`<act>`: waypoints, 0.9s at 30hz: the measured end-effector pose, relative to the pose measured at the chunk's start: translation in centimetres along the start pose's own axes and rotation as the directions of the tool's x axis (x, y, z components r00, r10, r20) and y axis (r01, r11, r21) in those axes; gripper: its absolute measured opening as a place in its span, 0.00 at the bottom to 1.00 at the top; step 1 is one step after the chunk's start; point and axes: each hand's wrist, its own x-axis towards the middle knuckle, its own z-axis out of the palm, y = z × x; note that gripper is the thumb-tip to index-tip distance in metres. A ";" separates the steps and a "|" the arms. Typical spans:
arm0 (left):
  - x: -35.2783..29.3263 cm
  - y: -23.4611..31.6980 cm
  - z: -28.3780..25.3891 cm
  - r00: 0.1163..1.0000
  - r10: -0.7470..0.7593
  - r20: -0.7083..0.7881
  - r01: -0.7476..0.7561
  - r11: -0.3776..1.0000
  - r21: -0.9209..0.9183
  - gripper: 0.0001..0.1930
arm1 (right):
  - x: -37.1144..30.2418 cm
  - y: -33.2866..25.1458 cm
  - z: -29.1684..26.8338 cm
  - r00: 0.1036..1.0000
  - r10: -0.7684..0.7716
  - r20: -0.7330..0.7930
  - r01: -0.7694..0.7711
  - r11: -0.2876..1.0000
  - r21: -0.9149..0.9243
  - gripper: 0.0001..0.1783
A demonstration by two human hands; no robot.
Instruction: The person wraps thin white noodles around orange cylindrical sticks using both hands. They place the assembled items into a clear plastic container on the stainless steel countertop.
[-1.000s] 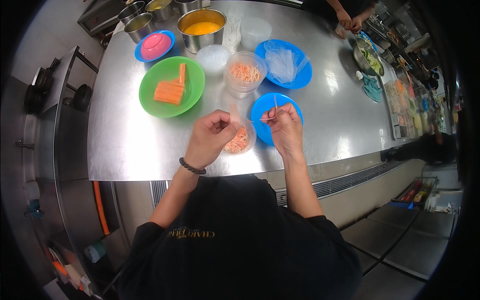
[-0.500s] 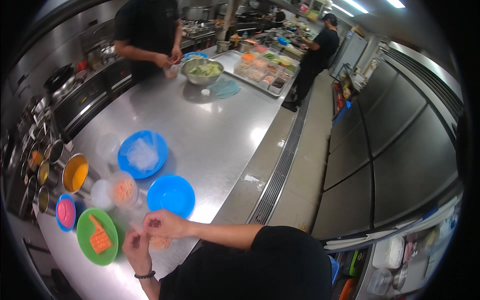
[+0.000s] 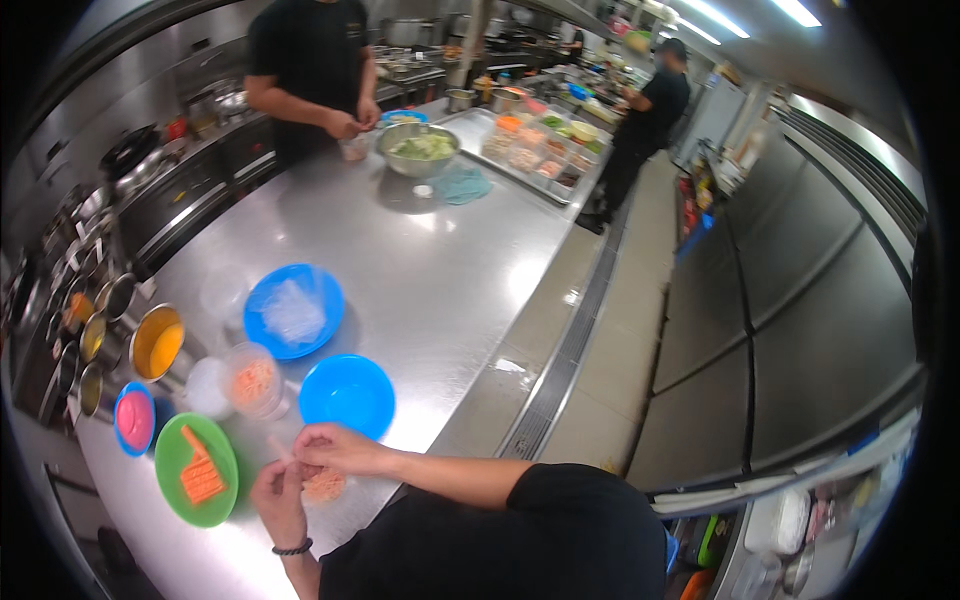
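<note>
My left hand [image 3: 279, 500], with a dark beaded band at its wrist, is closed in a pinch. My right hand [image 3: 338, 449] meets it fingertip to fingertip, also pinching. A thin pale pinkish strip [image 3: 280, 447] shows at the fingertips; its exact kind is too blurred to tell. Just under my hands lies a small pile of orange-pink shreds [image 3: 325, 487] on the steel table. Left of them a green plate [image 3: 223, 446] bears orange crab sticks [image 3: 203, 481]. A clear plastic tub [image 3: 254, 380] beyond my hands holds similar shreds.
An empty blue bowl [image 3: 347, 396] and a blue plate [image 3: 332, 332] with clear plastic stand on the steel table [image 3: 420, 290]. Metal pots [image 3: 157, 343] and a small blue dish [image 3: 120, 407] line the left. Across the table, a co-worker [image 3: 310, 75] stands near a salad bowl [image 3: 418, 150].
My head view has shifted slightly, so the table items appear a little to the right. Both hands stay pinched together above the shreds, with small finger movements.
</note>
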 end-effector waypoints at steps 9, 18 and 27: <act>-1.5 -0.6 -1.3 0.991 -0.001 -0.137 0.016 0.994 0.105 0.05 | 0.6 0.6 1.5 0.987 -0.115 0.115 0.138 0.967 -0.216 0.05; -2.4 -0.1 -1.9 0.985 0.023 -0.169 -0.015 0.999 0.046 0.03 | 1.1 0.6 1.8 0.978 0.018 0.210 0.004 0.995 -0.100 0.04; -1.8 0.9 -2.7 0.998 -0.011 -0.060 0.007 0.998 -0.057 0.06 | 1.6 1.5 1.3 0.967 -0.231 0.109 0.241 0.967 -0.087 0.06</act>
